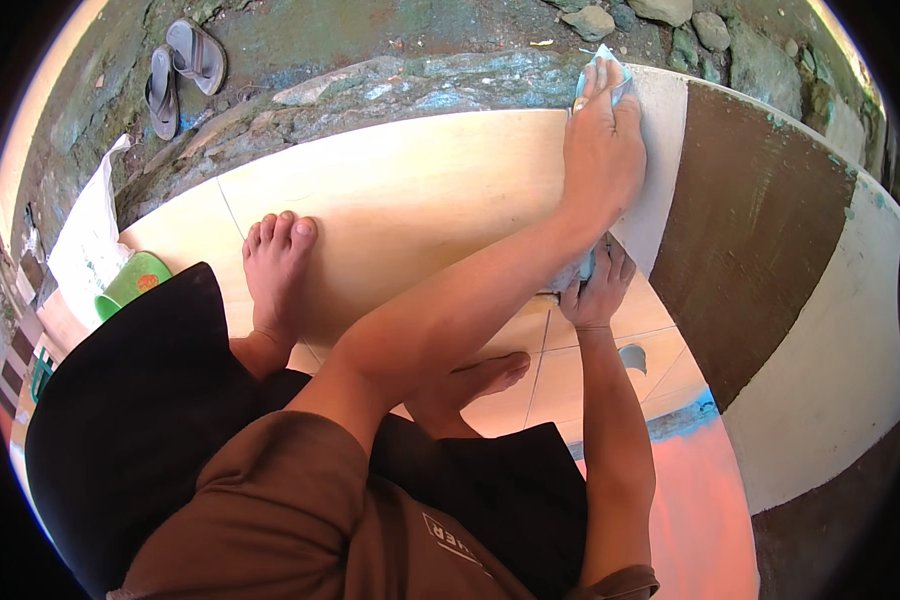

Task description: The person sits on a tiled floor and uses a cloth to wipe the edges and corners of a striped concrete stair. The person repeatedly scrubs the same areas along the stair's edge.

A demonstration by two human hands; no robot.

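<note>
A crumpled light blue cloth (620, 78) lies under my left hand (605, 150), whose fingers press it against the far end of the white band (660, 120) on the wall, beside the tiled ledge (400, 170). Nearer to me, my right hand (600, 290) is bent down at the foot of the same wall. Its fingers close around a small pale blue-grey thing (585, 266), mostly hidden by the hand and by my left arm. A small whitish curved piece (632, 357) is on the tiles right of my right forearm.
Brown (750, 220) and white painted bands cover the curved wall at right. A green plastic container (135, 283) lies tilted by a white sack (88, 235) at left. Grey slippers (198, 57) rest on rough ground beyond the ledge; stones (660, 10) lie far right. My bare feet are on the tiles.
</note>
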